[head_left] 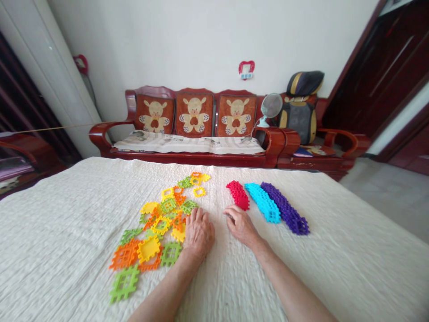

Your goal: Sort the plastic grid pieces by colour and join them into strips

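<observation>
My left hand (199,232) lies on the white cloth with fingers curled down, touching the right edge of a loose spread of orange, yellow and green interlocking plastic tiles (157,228). My right hand (239,223) rests beside it, fingers bent, its fingertips just short of the near end of a red stack of tiles (238,194). A cyan stack (264,202) and a purple stack (285,209) lie in rows to the right of the red one. Nothing is visibly held in either hand.
A white textured cloth (67,232) covers the table. Behind it stands a red wooden sofa (187,134) with bear cushions, a small fan (271,107) and a bag (300,107). A dark door is at the right.
</observation>
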The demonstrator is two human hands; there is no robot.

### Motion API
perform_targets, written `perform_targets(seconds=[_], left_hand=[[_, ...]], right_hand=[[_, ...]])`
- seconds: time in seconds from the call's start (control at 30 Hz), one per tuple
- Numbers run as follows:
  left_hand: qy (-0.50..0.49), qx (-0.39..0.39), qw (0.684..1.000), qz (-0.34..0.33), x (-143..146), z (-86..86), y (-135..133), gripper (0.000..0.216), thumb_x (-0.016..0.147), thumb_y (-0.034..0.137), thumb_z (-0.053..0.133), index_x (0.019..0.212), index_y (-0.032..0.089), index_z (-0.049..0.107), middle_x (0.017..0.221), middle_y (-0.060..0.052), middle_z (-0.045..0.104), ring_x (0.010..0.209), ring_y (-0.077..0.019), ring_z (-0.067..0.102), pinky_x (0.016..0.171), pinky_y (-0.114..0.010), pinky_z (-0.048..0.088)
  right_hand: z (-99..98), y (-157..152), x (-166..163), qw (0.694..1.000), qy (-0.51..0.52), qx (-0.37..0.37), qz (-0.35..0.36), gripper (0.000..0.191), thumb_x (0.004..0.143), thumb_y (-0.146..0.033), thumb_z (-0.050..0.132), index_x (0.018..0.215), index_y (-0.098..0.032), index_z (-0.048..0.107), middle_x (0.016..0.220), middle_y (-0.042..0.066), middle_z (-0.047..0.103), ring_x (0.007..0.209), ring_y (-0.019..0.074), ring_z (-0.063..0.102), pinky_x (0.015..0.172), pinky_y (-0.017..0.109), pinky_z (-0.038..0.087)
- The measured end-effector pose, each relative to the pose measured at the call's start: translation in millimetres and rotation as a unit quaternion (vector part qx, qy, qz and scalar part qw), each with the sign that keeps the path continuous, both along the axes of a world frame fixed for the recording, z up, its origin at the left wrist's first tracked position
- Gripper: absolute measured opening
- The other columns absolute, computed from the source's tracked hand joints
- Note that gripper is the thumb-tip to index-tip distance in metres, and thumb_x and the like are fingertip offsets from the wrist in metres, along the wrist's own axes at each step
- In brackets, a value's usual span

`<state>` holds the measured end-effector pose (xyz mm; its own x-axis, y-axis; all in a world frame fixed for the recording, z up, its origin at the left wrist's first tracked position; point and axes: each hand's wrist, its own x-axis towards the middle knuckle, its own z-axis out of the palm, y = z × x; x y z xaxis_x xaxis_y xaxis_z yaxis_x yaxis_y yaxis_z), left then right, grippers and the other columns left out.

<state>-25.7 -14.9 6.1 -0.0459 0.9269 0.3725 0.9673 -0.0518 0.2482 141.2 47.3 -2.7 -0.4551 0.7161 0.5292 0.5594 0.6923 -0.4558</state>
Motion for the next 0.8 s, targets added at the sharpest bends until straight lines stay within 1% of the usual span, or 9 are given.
perform_targets(seconds=[0.07,0.23,0.43,0.57,0.67,0.73,0.8], left_hand=[[0.000,-0.003,1.000,0.005,0,3.2,-2,0.021,0.085,0.022,0.045,0.098,0.016,0.061,0.114,-0.013,0.057,0.117,-0.0303,0.044,0.095,-0.045,0.038],[0.000,-0.021,1.000,-0.009,0,9.7,-4,0.020,0.086,0.020,0.044,0.095,0.018,0.062,0.106,-0.010,0.058,0.107,-0.0260,0.048,0.092,-0.040,0.040],[0.002,-0.039,0.999,0.023,1,16.8,-10,0.020,0.085,0.023,0.046,0.093,0.018,0.063,0.106,-0.010,0.059,0.106,-0.0270,0.048,0.089,-0.039,0.040],[0.011,-0.058,0.998,0.013,-6,28.4,-11,0.021,0.084,0.023,0.045,0.091,0.019,0.064,0.099,-0.010,0.062,0.100,-0.0263,0.052,0.085,-0.039,0.041],[0.027,-0.059,0.998,0.011,-24,41.5,1,0.022,0.084,0.022,0.045,0.089,0.017,0.066,0.095,-0.010,0.064,0.096,-0.0257,0.055,0.086,-0.039,0.042],[0.041,-0.069,0.997,0.022,-42,48.7,19,0.023,0.084,0.020,0.045,0.088,0.016,0.067,0.095,-0.011,0.065,0.097,-0.0254,0.056,0.087,-0.038,0.042],[0.037,-0.077,0.996,0.038,-59,52.6,42,0.025,0.084,0.018,0.045,0.093,0.016,0.068,0.099,-0.012,0.066,0.101,-0.0247,0.057,0.090,-0.037,0.042]], right_hand=[[-0.4,0,0,1.000,0.002,0.000,0.000,0.028,0.078,-0.005,0.045,0.096,-0.019,0.062,0.096,0.006,0.062,0.093,0.0176,0.058,0.085,0.030,0.046],[-3.8,3,1,1.000,0.002,0.004,0.006,0.027,0.079,-0.006,0.046,0.096,-0.019,0.061,0.097,0.006,0.062,0.092,0.0177,0.058,0.085,0.031,0.046],[-6.5,7,3,1.000,-0.001,0.006,0.012,0.024,0.082,-0.009,0.045,0.096,-0.020,0.061,0.098,0.006,0.063,0.093,0.0185,0.059,0.085,0.032,0.047],[-5.3,7,2,1.000,0.003,0.011,0.015,0.023,0.082,-0.010,0.045,0.095,-0.019,0.061,0.097,0.007,0.063,0.093,0.0191,0.059,0.084,0.032,0.047],[-4.3,7,2,1.000,0.004,0.011,0.022,0.022,0.082,-0.011,0.044,0.095,-0.018,0.061,0.097,0.007,0.063,0.092,0.0188,0.060,0.083,0.032,0.048],[-4.1,7,2,1.000,0.004,0.010,0.022,0.023,0.083,-0.011,0.044,0.096,-0.018,0.061,0.096,0.007,0.063,0.092,0.0187,0.060,0.083,0.032,0.047],[-4.5,8,2,1.000,0.004,0.009,0.019,0.023,0.083,-0.012,0.043,0.095,-0.018,0.061,0.096,0.007,0.063,0.091,0.0187,0.060,0.083,0.032,0.047]])
